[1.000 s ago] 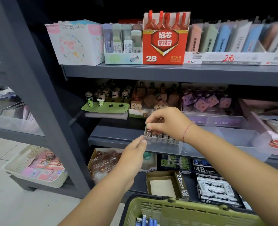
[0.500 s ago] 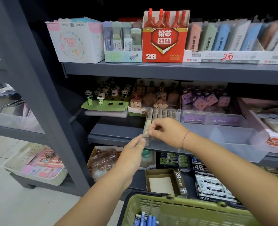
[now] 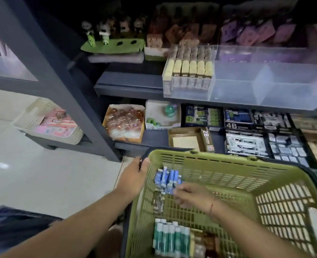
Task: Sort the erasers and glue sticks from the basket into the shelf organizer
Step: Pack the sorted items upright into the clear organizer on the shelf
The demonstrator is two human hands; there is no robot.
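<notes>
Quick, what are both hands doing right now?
Left hand: holds the basket by its rim.
Right hand: at the blue packs, blurred; grip cannot be told.

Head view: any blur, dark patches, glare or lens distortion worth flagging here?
Head view: motion blur smears the right hand and the blue packs in the green basket; head view: the panda figures at the top sit in deep shadow; head view: a pale glare patch on the floor; the grey upright leans from wide-angle distortion.
</notes>
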